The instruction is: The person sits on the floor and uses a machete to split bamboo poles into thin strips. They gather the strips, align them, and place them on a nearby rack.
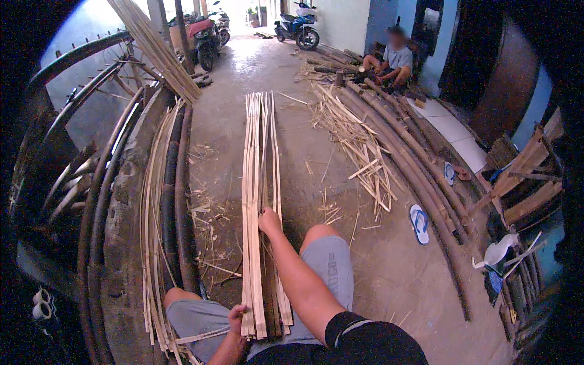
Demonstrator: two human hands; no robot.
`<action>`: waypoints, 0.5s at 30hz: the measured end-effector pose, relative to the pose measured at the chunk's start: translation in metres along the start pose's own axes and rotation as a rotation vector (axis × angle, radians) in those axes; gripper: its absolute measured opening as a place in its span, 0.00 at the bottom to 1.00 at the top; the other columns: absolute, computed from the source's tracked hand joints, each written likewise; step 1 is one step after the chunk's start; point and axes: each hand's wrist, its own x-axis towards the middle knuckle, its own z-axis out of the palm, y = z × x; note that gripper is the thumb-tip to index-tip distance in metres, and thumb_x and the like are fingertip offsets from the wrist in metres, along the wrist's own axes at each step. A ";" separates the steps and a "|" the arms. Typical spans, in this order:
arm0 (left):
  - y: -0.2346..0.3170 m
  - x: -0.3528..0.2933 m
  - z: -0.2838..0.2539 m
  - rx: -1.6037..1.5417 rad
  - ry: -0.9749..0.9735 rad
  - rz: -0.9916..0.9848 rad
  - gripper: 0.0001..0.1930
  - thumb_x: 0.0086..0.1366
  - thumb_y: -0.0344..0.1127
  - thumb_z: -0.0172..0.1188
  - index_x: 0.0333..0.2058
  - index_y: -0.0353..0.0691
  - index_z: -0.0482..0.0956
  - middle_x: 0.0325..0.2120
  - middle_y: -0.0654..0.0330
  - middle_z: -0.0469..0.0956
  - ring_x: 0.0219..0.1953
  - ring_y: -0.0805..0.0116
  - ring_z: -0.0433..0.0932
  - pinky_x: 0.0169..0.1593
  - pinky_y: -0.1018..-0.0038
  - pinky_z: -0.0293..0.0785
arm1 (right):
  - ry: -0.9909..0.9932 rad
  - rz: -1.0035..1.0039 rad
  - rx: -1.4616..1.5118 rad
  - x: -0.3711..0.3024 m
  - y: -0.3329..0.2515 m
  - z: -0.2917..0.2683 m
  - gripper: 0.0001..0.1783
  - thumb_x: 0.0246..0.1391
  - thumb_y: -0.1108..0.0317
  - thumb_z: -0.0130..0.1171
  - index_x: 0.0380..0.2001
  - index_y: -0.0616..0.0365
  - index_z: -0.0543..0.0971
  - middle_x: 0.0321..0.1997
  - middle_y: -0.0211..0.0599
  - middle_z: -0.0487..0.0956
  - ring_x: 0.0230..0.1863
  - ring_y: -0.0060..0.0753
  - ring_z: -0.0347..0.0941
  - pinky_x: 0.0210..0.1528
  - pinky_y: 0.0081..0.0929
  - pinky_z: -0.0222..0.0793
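Long pale split-bamboo strips (pixel 251 201) lie side by side in front of me, running from my lap away over the floor. Low at their near end, my left hand (pixel 236 321) is closed against the left edge of the strips, its fingers partly hidden. A thin strip (pixel 204 336) sticks out leftward beside that hand. Farther up, my right hand (pixel 269 220) is closed around strips at the right side, with its arm stretched across my knee. Between the pale strips and one lone strip (pixel 277 176) on the right, a darker gap shows.
Dark poles (pixel 182 201) and more strips (pixel 152 201) lie on the left. To the right are a heap of split strips (pixel 359 152), long bamboo poles (pixel 413 161) and a sandal (pixel 419 224). A seated person (pixel 395 61) works far right; motorbikes (pixel 298 27) stand behind.
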 end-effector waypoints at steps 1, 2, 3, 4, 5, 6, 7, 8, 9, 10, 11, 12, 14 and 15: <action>-0.001 0.000 0.001 0.001 0.008 -0.035 0.10 0.58 0.37 0.57 0.35 0.39 0.79 0.31 0.58 0.80 0.38 0.65 0.79 0.46 0.66 0.78 | -0.011 0.002 -0.019 -0.002 -0.001 -0.002 0.17 0.53 0.62 0.55 0.39 0.64 0.78 0.42 0.59 0.79 0.45 0.59 0.76 0.49 0.47 0.72; -0.002 -0.001 0.003 -0.008 0.012 -0.075 0.10 0.58 0.38 0.58 0.35 0.39 0.78 0.31 0.58 0.80 0.38 0.65 0.79 0.46 0.66 0.78 | -0.017 -0.030 -0.127 -0.002 -0.003 -0.004 0.15 0.53 0.65 0.53 0.37 0.64 0.80 0.41 0.59 0.79 0.44 0.58 0.77 0.49 0.45 0.73; -0.001 -0.002 0.006 -0.013 0.012 -0.107 0.11 0.58 0.39 0.58 0.36 0.39 0.78 0.31 0.58 0.80 0.39 0.65 0.79 0.46 0.66 0.78 | 0.033 -0.090 -0.211 -0.004 -0.006 -0.006 0.14 0.52 0.66 0.52 0.36 0.64 0.80 0.40 0.58 0.80 0.44 0.58 0.77 0.49 0.46 0.73; 0.001 -0.003 0.011 -0.013 0.015 -0.138 0.12 0.58 0.40 0.58 0.37 0.39 0.78 0.31 0.58 0.80 0.39 0.65 0.79 0.46 0.66 0.78 | 0.101 -0.148 -0.285 -0.005 -0.009 -0.008 0.14 0.52 0.67 0.51 0.35 0.65 0.80 0.39 0.58 0.80 0.43 0.58 0.77 0.49 0.46 0.73; 0.004 -0.004 0.017 -0.016 0.018 -0.166 0.13 0.58 0.41 0.59 0.37 0.39 0.78 0.31 0.59 0.80 0.39 0.65 0.79 0.46 0.66 0.78 | 0.121 -0.144 -0.386 -0.008 -0.013 -0.010 0.14 0.51 0.67 0.51 0.34 0.65 0.80 0.39 0.58 0.80 0.43 0.58 0.77 0.48 0.46 0.73; 0.008 -0.006 0.023 -0.019 0.026 -0.197 0.14 0.57 0.42 0.59 0.38 0.40 0.78 0.31 0.59 0.80 0.39 0.64 0.79 0.45 0.66 0.79 | 0.099 -0.112 -0.331 -0.008 -0.017 -0.012 0.14 0.50 0.68 0.51 0.34 0.64 0.81 0.39 0.59 0.80 0.43 0.59 0.77 0.48 0.49 0.73; 0.013 -0.007 0.031 -0.019 0.029 -0.229 0.15 0.57 0.43 0.60 0.38 0.40 0.78 0.31 0.59 0.80 0.39 0.64 0.79 0.45 0.66 0.79 | 0.088 -0.144 -0.283 -0.009 -0.022 -0.014 0.14 0.50 0.68 0.51 0.36 0.64 0.81 0.39 0.60 0.79 0.43 0.60 0.77 0.48 0.49 0.73; 0.018 -0.010 0.038 -0.024 0.038 -0.273 0.15 0.57 0.44 0.60 0.39 0.40 0.78 0.31 0.59 0.80 0.39 0.64 0.79 0.45 0.66 0.79 | 0.053 -0.141 -0.250 -0.011 -0.025 -0.016 0.15 0.50 0.68 0.51 0.37 0.64 0.81 0.40 0.60 0.79 0.44 0.60 0.77 0.49 0.50 0.72; 0.024 -0.011 0.047 -0.027 0.046 -0.322 0.16 0.57 0.44 0.60 0.40 0.40 0.78 0.31 0.60 0.80 0.39 0.64 0.79 0.45 0.66 0.79 | 0.021 -0.142 -0.219 -0.010 -0.029 -0.018 0.16 0.50 0.67 0.51 0.38 0.64 0.81 0.40 0.61 0.79 0.44 0.60 0.76 0.49 0.50 0.72; 0.030 -0.015 0.056 -0.035 0.051 -0.388 0.17 0.57 0.45 0.61 0.40 0.40 0.78 0.32 0.60 0.80 0.39 0.64 0.79 0.45 0.66 0.79 | 0.013 -0.177 -0.142 -0.011 -0.030 -0.021 0.16 0.51 0.65 0.51 0.40 0.62 0.80 0.42 0.61 0.79 0.45 0.60 0.76 0.49 0.50 0.72; 0.036 -0.018 0.065 -0.040 0.062 -0.456 0.18 0.57 0.46 0.61 0.41 0.41 0.78 0.32 0.60 0.79 0.39 0.64 0.79 0.45 0.66 0.79 | -0.011 -0.143 -0.162 -0.011 -0.032 -0.024 0.17 0.52 0.65 0.51 0.41 0.61 0.79 0.43 0.60 0.79 0.46 0.60 0.76 0.50 0.51 0.71; 0.042 -0.023 0.075 -0.026 0.076 -0.513 0.19 0.57 0.47 0.62 0.41 0.41 0.77 0.32 0.60 0.79 0.39 0.64 0.79 0.45 0.66 0.79 | -0.009 -0.134 -0.158 -0.010 -0.034 -0.026 0.17 0.52 0.64 0.50 0.42 0.61 0.79 0.43 0.59 0.79 0.46 0.60 0.76 0.50 0.51 0.71; 0.053 -0.032 0.094 0.020 0.117 -0.574 0.21 0.56 0.49 0.62 0.43 0.41 0.77 0.32 0.61 0.79 0.39 0.64 0.79 0.44 0.65 0.79 | -0.006 -0.082 -0.189 -0.009 -0.036 -0.028 0.19 0.57 0.60 0.49 0.41 0.64 0.79 0.41 0.59 0.80 0.45 0.62 0.77 0.51 0.51 0.72; 0.057 -0.036 0.102 0.075 0.170 -0.527 0.25 0.56 0.51 0.62 0.46 0.40 0.75 0.34 0.58 0.79 0.39 0.61 0.80 0.43 0.62 0.80 | -0.005 -0.136 -0.171 -0.010 -0.036 -0.028 0.19 0.57 0.60 0.48 0.41 0.64 0.79 0.41 0.59 0.80 0.45 0.62 0.77 0.50 0.51 0.72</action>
